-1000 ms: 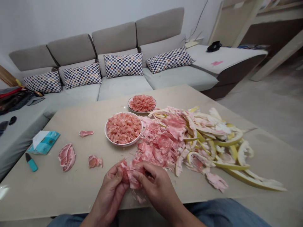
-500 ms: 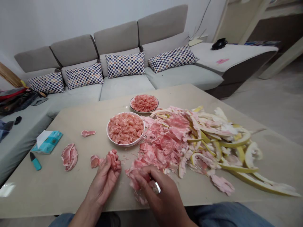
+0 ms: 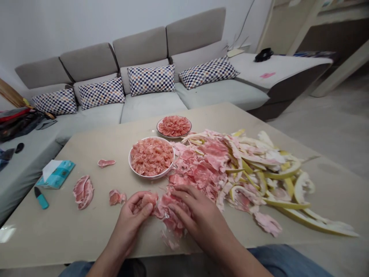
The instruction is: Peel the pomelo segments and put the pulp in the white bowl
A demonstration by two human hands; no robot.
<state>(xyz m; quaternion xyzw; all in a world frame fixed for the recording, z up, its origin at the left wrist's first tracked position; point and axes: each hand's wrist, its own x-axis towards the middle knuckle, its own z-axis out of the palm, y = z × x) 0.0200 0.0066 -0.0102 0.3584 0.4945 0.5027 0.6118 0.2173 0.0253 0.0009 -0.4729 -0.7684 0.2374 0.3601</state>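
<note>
My left hand is closed on a small piece of pink pomelo flesh, pinched between thumb and fingers. Close beside it, my right hand lies over the near end of a heap of pink pomelo membrane, its fingers stretched out and touching the scraps. Just beyond my hands is a white bowl full of loosened pulp. Left of my left hand lie a small pomelo chunk, a larger segment and a thin sliver.
Yellow-green and white pomelo peel spreads across the table's right side. A plate of pulp stands behind the bowl. Far left are a blue tissue pack and a teal-handled knife. A grey sofa lines the table's far side.
My left hand has turned inward and moved right, toward my right hand, with the pomelo flesh. My right hand's fingers have come out of their pinch and spread over the membrane.
</note>
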